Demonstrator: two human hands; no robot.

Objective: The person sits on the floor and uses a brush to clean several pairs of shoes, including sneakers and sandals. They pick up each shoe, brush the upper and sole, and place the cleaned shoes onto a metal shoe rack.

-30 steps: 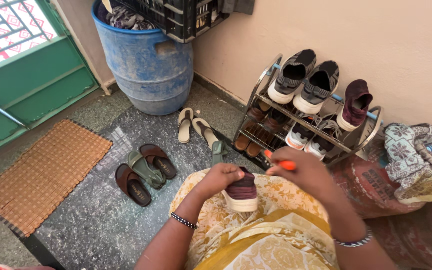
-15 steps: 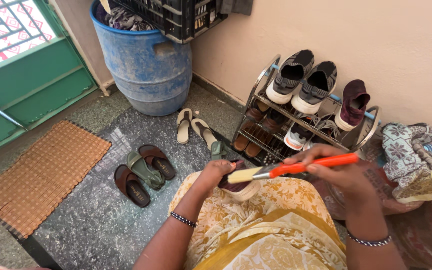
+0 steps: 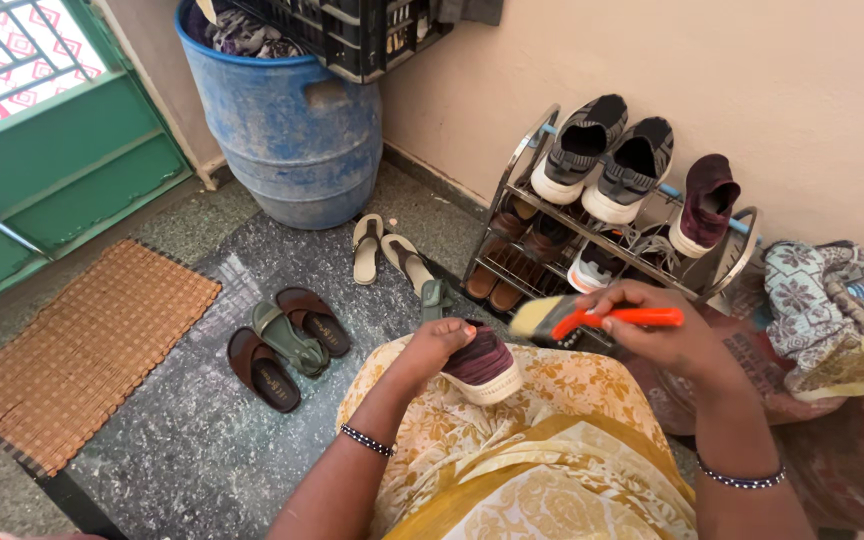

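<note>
The left hand (image 3: 434, 345) is clamped on a maroon knit shoe (image 3: 482, 362) with a white sole, propped on the lap over the yellow floral cloth (image 3: 542, 450). The right hand (image 3: 667, 335) grips the orange handle of a shoe brush (image 3: 592, 318), bristle end just beside the shoe's toe. Behind stands a metal shoe rack (image 3: 612, 240), with brown sandals (image 3: 287, 340) on the floor (image 3: 182, 440).
</note>
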